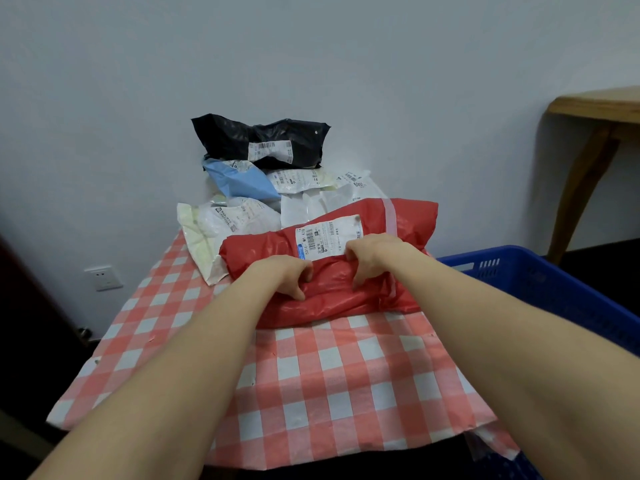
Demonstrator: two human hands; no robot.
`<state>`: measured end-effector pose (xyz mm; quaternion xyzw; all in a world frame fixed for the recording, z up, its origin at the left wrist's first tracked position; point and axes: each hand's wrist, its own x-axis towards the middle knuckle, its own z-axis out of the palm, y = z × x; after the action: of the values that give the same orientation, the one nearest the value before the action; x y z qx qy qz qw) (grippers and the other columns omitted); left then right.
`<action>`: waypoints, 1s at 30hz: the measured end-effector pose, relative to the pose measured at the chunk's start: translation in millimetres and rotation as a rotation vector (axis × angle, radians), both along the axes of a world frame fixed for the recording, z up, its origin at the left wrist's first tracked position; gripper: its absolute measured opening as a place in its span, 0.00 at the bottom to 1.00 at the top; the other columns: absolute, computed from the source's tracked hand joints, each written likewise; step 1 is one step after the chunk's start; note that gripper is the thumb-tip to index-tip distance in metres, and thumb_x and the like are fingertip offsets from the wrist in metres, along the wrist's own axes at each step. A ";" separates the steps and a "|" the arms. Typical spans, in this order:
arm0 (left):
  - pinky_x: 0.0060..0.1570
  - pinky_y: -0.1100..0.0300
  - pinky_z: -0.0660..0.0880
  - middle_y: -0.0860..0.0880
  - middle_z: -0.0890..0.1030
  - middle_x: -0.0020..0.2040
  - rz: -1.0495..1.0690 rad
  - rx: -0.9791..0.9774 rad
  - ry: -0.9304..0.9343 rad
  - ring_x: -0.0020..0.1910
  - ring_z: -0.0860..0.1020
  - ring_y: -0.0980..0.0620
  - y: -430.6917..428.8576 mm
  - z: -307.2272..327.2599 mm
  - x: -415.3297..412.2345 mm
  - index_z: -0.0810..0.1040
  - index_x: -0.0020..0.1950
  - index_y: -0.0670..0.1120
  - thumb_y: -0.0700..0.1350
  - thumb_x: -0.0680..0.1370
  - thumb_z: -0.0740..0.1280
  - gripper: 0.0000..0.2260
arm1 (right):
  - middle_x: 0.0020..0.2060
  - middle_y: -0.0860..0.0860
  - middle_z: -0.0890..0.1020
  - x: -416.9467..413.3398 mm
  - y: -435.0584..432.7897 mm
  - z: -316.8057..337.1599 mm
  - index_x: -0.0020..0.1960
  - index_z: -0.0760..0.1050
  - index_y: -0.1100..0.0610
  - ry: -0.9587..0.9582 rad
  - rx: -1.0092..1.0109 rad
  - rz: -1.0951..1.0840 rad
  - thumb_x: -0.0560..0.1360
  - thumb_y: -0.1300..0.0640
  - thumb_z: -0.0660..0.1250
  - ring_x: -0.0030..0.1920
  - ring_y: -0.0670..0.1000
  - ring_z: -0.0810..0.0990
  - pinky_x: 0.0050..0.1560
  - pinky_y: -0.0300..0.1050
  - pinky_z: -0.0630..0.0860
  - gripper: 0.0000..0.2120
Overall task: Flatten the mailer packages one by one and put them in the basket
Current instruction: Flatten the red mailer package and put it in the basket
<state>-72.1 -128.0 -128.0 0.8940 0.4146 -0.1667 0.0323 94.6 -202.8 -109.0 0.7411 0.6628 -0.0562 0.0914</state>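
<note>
Both forearms reach forward over the checked table (311, 375). The left hand (289, 277) and right hand (372, 259) sit knuckles-up on the red mailer (346, 299) (puffy, label upward), fingers curled down and gripping its near fold. It lies at mid-table, before the piled mailers (263, 178); the blue basket (540, 282) stands just right.
</note>
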 end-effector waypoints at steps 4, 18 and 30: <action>0.54 0.54 0.72 0.49 0.77 0.55 -0.008 -0.031 -0.016 0.53 0.76 0.48 8.8 -6.0 0.8 0.73 0.54 0.50 0.46 0.72 0.71 0.13 | 0.61 0.50 0.76 3.0 6.2 -3.8 0.65 0.71 0.51 0.016 -0.029 0.008 0.68 0.44 0.75 0.60 0.54 0.76 0.57 0.47 0.73 0.29; 0.39 0.61 0.67 0.51 0.74 0.43 0.009 -0.125 0.012 0.42 0.71 0.51 4.9 4.5 3.9 0.72 0.46 0.48 0.46 0.74 0.69 0.07 | 0.60 0.52 0.77 13.0 12.2 -8.9 0.57 0.75 0.52 0.199 -0.067 -0.014 0.70 0.46 0.74 0.54 0.53 0.77 0.49 0.44 0.72 0.19; 0.59 0.49 0.72 0.43 0.64 0.66 0.197 0.181 -0.085 0.61 0.73 0.41 18.4 27.1 6.1 0.63 0.71 0.55 0.57 0.67 0.74 0.36 | 0.69 0.56 0.66 -1.8 30.8 15.0 0.74 0.62 0.51 0.023 0.147 -0.067 0.66 0.37 0.73 0.68 0.61 0.69 0.65 0.56 0.68 0.42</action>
<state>-65.9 -109.6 -100.9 0.8546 0.5118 -0.0866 -0.0149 92.8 -172.0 -94.0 0.7669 0.6409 -0.0189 0.0269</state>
